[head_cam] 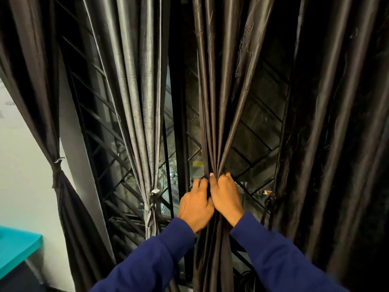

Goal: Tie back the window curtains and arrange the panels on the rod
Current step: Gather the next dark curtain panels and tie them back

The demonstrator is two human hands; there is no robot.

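A dark brown satin curtain panel (219, 114) hangs in the middle, its folds gathered into a narrow bunch at waist height. My left hand (194, 204) and my right hand (226, 197) both grip that bunch, side by side and touching. Left of it a grey curtain panel (143, 102) hangs tied with a knotted band (150, 207). At the far left a dark curtain panel (40, 102) is tied back too (57, 171). A dark panel (336, 144) on the right hangs loose, with a tie loop (270, 199) beside it. The rod is out of view.
Behind the curtains is a window with a black diagonal metal grille (109, 144) and a dark central frame post (177, 123). A white wall (23, 165) and a turquoise surface (16, 247) lie at the lower left.
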